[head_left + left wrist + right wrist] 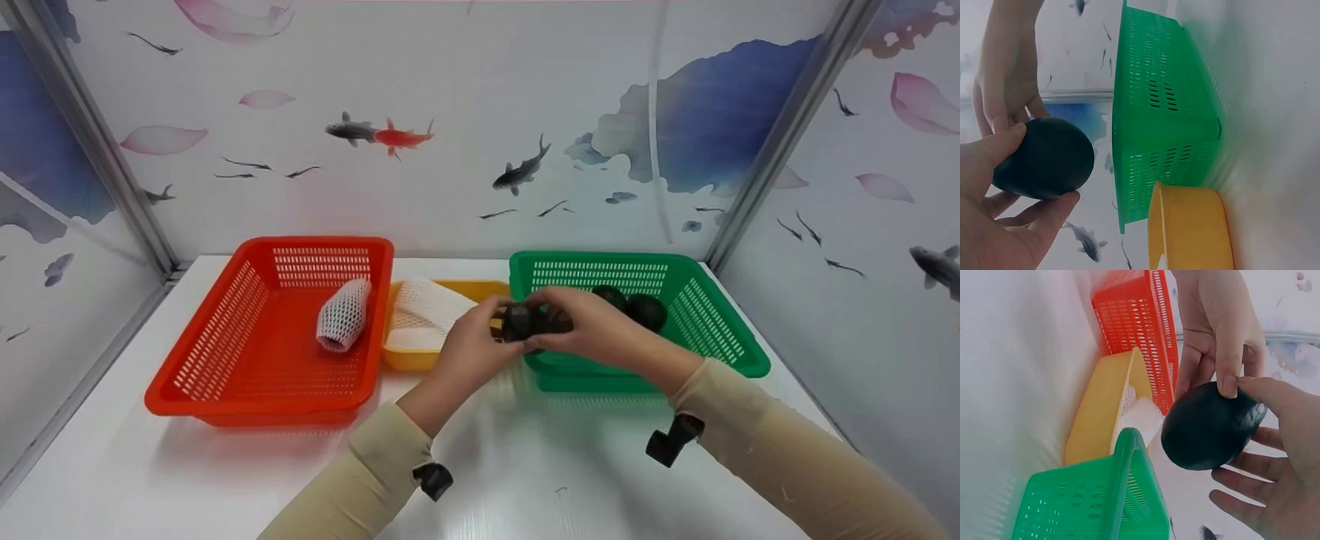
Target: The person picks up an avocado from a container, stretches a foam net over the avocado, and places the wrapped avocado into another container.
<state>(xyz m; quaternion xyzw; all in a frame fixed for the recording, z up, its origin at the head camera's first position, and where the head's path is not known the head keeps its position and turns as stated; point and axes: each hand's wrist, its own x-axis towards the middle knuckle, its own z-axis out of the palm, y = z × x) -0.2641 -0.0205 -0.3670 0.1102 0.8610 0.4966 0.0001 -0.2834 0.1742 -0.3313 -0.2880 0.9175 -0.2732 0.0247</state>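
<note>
Both hands hold one dark, smooth avocado (pixel 517 322) between them, in the air near the front left corner of the green basket (pixel 600 382). My left hand (pixel 476 337) grips it with the thumb on one side and fingers on the other, as the left wrist view shows on the avocado (pixel 1050 160). The right hand (pixel 585 322) has its thumb and fingertips around the other end; in the right wrist view its lower fingers (pixel 1247 486) spread under the fruit. More dark avocados (pixel 646 312) lie in the green basket, partly hidden by the right hand.
A yellow basket (pixel 412 361) with white foam net sleeves (pixel 431 307) stands in the middle. To its left, a red basket (pixel 262 409) holds one item in a white foam net (pixel 343 315). Printed wall panels enclose the white table (pixel 480 465).
</note>
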